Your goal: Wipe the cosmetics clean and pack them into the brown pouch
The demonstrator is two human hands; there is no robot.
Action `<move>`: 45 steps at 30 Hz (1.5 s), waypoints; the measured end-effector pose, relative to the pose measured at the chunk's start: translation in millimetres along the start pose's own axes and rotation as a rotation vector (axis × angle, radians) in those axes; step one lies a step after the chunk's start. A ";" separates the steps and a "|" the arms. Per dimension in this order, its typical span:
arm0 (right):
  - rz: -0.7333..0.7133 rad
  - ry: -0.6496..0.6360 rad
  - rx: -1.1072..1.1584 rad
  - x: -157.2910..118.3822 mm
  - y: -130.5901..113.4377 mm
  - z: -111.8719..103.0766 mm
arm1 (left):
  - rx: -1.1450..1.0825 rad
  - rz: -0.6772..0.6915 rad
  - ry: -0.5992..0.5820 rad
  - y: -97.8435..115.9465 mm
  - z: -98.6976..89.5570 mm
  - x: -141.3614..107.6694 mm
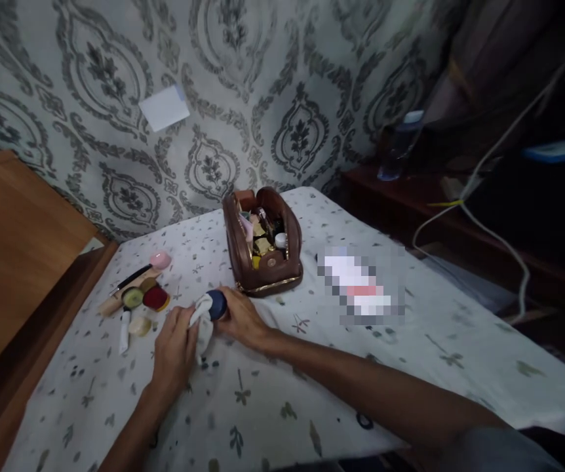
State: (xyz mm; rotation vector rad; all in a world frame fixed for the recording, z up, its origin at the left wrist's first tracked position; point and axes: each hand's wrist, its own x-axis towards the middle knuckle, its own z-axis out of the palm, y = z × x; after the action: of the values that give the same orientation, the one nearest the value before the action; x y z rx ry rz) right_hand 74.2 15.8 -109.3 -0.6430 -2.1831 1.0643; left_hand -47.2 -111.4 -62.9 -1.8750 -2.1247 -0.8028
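Note:
Between my hands is a round dark blue container (217,305). My right hand (241,317) is closed around its right side. My left hand (175,341) pinches a white cloth (203,319) that touches the container's left side. Just beyond them stands an open brown bag (290,267) with gold-coloured items, a white-capped jar and other small things inside. Left of my hands lie a pink rounded item (160,260), a black pen-like stick (134,278), a red round case (156,297), a green-topped round case (132,298), a cream round item (139,326) and a white tube (124,332).
A leaf-patterned white cloth (263,400) covers the table. A pixelated object (358,283) lies right of the bag. Wooden furniture (27,255) borders the left. On a dark red shelf at the right stands a clear bottle (401,147); a white cable (499,236) hangs nearby.

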 end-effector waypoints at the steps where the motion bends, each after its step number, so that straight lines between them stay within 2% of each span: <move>1: -0.014 -0.002 -0.006 0.7 0.2 0.3 | 0.031 0.034 0.017 4.5 3.2 8.1; 4: -0.073 -0.004 0.006 3.6 1.8 0.9 | 0.027 0.139 -0.010 17.2 18.7 28.3; 6: -0.094 0.014 0.023 5.2 3.0 1.3 | -0.039 0.134 -0.048 24.1 28.7 36.5; 10: -0.095 0.018 0.013 5.2 5.8 2.9 | -0.111 -0.077 -0.084 29.0 35.0 43.5; 13: -0.049 0.001 -0.039 3.5 7.3 3.8 | -0.162 -0.215 -0.098 22.1 33.0 47.4; 17: -0.032 0.002 -0.034 1.6 5.6 1.7 | -0.227 -0.247 0.040 4.2 33.7 50.7; 20: -0.018 0.000 -0.037 1.3 1.8 -0.9 | -0.282 -0.243 0.109 -8.4 35.6 47.9; 23: 0.014 -0.020 -0.065 1.6 -1.3 -1.6 | -0.360 -0.265 0.062 -14.1 36.6 41.0; 29: 0.002 -0.014 -0.048 1.0 0.7 1.9 | -0.445 -0.464 0.099 1.7 32.8 23.8; 32: -0.021 -0.004 0.016 0.5 1.8 1.1 | -0.446 -0.519 0.039 5.0 29.0 12.1; 36: -0.008 0.011 0.120 1.2 1.8 -0.4 | -0.417 -0.514 -0.082 -3.9 29.4 -6.2; 40: -0.027 0.051 0.202 1.0 5.6 2.5 | -0.386 -0.482 -0.017 2.4 32.1 -17.1; 45: -0.147 0.016 0.191 -4.0 10.5 2.8 | -0.269 -0.291 -0.014 20.8 31.3 -8.6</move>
State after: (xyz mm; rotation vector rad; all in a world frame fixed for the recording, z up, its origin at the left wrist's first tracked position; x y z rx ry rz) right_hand 76.7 17.6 -120.4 -0.3979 -2.0491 1.1668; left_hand -19.2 -101.7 -87.6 -1.7085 -2.4377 -1.1927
